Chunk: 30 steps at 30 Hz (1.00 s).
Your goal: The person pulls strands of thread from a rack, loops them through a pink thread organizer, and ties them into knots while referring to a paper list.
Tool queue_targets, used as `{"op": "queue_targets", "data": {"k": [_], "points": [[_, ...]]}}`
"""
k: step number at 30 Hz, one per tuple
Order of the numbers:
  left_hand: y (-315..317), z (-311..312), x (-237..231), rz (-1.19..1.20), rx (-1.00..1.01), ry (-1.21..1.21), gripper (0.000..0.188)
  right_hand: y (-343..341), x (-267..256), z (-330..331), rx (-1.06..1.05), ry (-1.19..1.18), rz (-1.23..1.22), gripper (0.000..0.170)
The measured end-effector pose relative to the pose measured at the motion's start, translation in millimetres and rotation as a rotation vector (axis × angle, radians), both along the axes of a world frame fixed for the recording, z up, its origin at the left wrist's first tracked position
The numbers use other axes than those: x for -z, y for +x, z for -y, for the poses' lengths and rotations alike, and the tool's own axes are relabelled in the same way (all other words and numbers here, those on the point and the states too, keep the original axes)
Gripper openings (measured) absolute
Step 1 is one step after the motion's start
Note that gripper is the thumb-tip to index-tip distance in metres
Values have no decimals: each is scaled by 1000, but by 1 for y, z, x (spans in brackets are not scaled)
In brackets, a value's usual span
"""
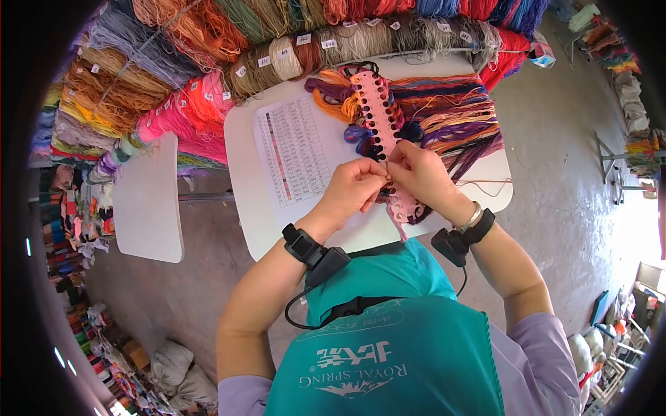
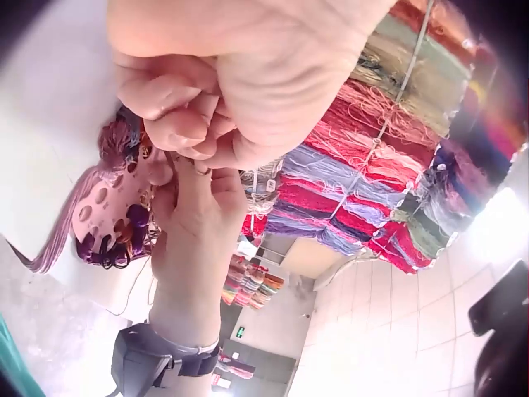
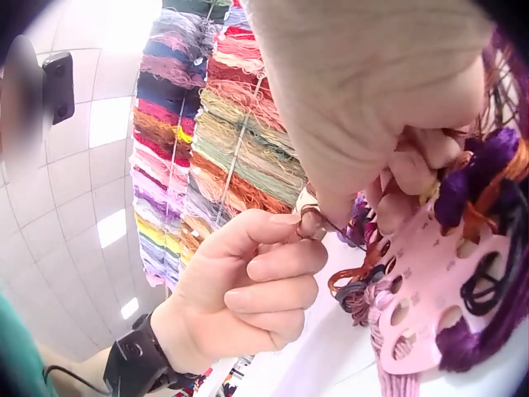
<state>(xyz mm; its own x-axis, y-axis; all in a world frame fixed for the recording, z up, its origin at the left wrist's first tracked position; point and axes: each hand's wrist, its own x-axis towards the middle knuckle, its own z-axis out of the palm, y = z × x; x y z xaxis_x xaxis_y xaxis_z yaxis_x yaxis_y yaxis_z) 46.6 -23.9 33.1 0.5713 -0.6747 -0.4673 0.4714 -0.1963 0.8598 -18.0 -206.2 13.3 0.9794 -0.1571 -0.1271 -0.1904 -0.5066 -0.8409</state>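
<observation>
A pink thread organizer card (image 1: 375,104) with holes along both edges lies on the white table, loops of coloured embroidery thread knotted through it. Over its lower half, my two hands meet fingertip to fingertip. My left hand (image 1: 352,187) pinches a thin brown thread (image 3: 306,212) between thumb and forefinger, as the right wrist view shows. My right hand (image 1: 423,175) has its thumb and fingers pinched together at the same thread, its other fingers curled above the card. Long purple, orange and blue skeins (image 1: 451,114) spread right from the card.
A printed colour chart (image 1: 295,152) lies left of the card. Behind the table hang racks of numbered thread bundles (image 1: 286,62). A loose brown strand (image 1: 485,182) trails past the right wrist toward the table's right edge. Another white tabletop (image 1: 149,208) stands at left.
</observation>
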Motion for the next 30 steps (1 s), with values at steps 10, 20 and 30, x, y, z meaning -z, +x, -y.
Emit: {"op": "queue_targets", "data": {"k": [10,20,30], "points": [[4,7,-4,59,-127,48,15,6,21,9,37,202,-37,48],[6,20,17,559,136,158,13,5,8,10,-24,483,-118,35],[62,-109,-18,-551,-275,-379,12,5,-17,8,-139,58,-113,29]]}}
